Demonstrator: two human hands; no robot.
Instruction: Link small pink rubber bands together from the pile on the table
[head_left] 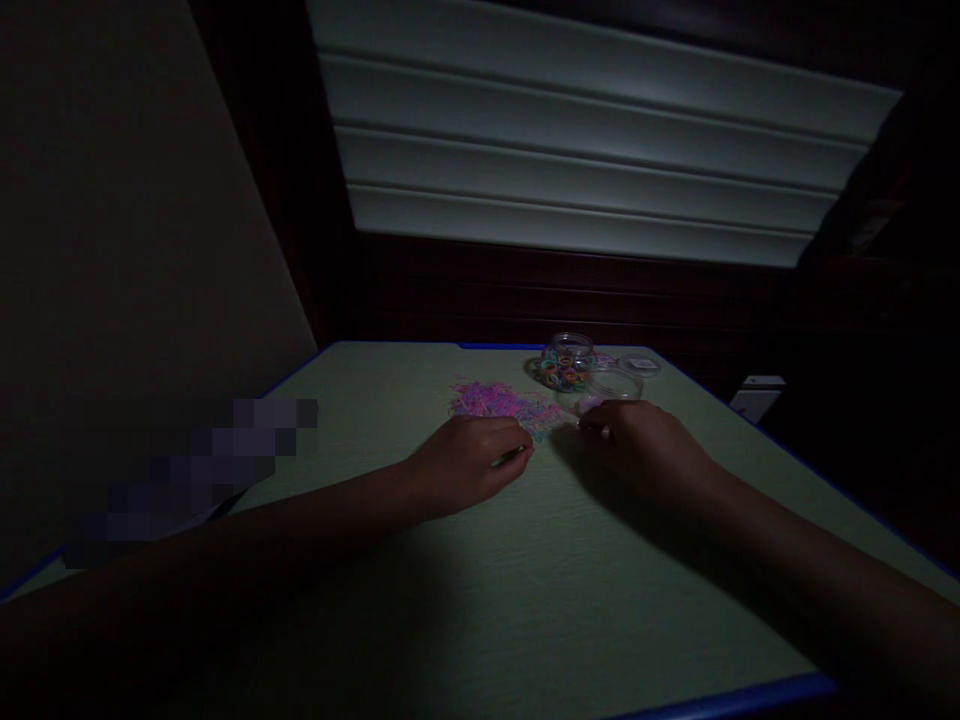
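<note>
A loose pile of small pink, purple and bluish rubber bands [491, 398] lies toward the far side of the table. My left hand [472, 455] is at the pile's near edge, thumb and fingers pinched together; anything between them is too small to make out. My right hand [645, 435] is closed just right of the pile, its fingertips pointing left, and what they may hold cannot be made out. Directly behind it stands a clear open container [616, 382], partly hidden by the hand, with something pinkish at its bottom.
Beyond the pile, a clear jar [568, 365] holds several coloured bands. A round clear lid [640, 366] lies near the far right corner of the pale green, blue-edged table [480, 600]. A white object [757, 395] is off the right edge. A pixelated patch covers the left side.
</note>
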